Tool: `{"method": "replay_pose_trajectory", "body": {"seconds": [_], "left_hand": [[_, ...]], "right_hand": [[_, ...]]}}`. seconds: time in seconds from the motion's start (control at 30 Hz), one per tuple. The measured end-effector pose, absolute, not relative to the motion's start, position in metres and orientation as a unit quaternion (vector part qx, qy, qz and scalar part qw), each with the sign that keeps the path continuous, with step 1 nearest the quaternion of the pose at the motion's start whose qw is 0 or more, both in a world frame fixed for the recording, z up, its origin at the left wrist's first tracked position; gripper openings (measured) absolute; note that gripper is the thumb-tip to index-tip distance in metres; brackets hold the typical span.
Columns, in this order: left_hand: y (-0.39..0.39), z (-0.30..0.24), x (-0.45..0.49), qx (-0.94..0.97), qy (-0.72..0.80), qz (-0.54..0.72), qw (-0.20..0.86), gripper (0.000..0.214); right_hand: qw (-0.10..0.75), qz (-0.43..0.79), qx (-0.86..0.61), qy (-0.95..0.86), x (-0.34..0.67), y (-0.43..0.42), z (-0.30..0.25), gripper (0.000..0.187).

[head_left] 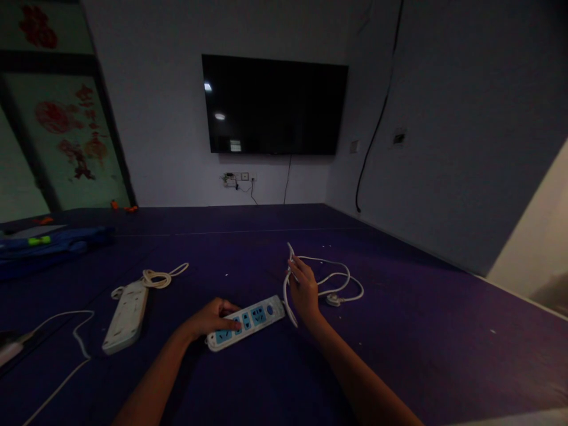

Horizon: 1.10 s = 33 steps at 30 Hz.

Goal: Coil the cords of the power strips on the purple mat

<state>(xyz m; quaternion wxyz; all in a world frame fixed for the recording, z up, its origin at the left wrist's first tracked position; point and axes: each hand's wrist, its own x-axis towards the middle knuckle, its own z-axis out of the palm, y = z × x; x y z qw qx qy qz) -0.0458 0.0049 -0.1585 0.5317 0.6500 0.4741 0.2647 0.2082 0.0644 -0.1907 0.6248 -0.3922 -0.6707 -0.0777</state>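
A white power strip with blue sockets (252, 319) lies on the dark purple floor mat (399, 331) in front of me. My left hand (212, 318) rests on its near end, fingers curled over the strip's edge. My right hand (303, 290) is closed around the strip's white cord (341, 284), holding a loop of it raised just right of the strip. The rest of the cord lies coiled to the right, ending in a plug (332, 300).
A second white power strip (126, 315) with its coiled cord (155, 278) lies to the left. Another thin white cable (75, 337) runs along the far left. Blue items (53, 242) sit at the left edge. A wall-mounted TV (274, 105) hangs ahead.
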Motion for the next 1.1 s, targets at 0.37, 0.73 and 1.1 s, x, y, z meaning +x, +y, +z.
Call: {"method": "replay_pose_trajectory", "body": {"seconds": [0.37, 0.73, 1.1], "left_hand": [[0.002, -0.160, -0.039, 0.714, 0.482, 0.219, 0.457, 0.027], [0.012, -0.172, -0.027, 0.663, 0.538, 0.311, 0.418, 0.074], [0.090, -0.121, 0.029, 0.660, 0.631, 0.360, 0.193, 0.036]], "right_hand": [[0.496, -0.061, -0.243, -0.831, 0.175, 0.036, -0.193, 0.050], [0.458, -0.029, -0.257, -0.850, 0.172, 0.039, -0.196, 0.038], [0.456, 0.006, -0.249, -0.854, 0.166, 0.033, -0.193, 0.034]]}}
